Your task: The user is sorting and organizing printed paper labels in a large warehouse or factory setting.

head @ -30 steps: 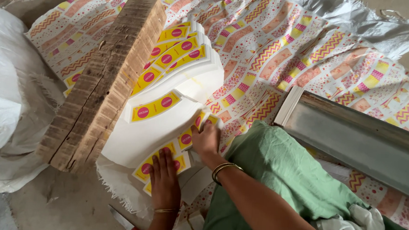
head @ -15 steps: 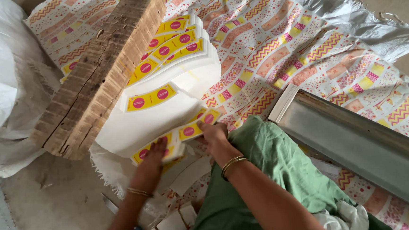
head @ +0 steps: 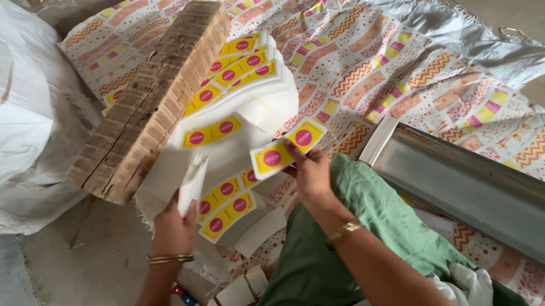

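Since a second before, the right hand [head: 309, 174] had lifted one yellow blank [head: 285, 149], pinched; the left hand [head: 176, 226] gripped a white sheaf [head: 192, 183], splitting the stack [head: 238, 100].

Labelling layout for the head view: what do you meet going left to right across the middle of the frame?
White plastic sack → brown stack of cardboard blanks → left hand holding a white blank → right hand holding a yellow printed blank → grey metal tray.
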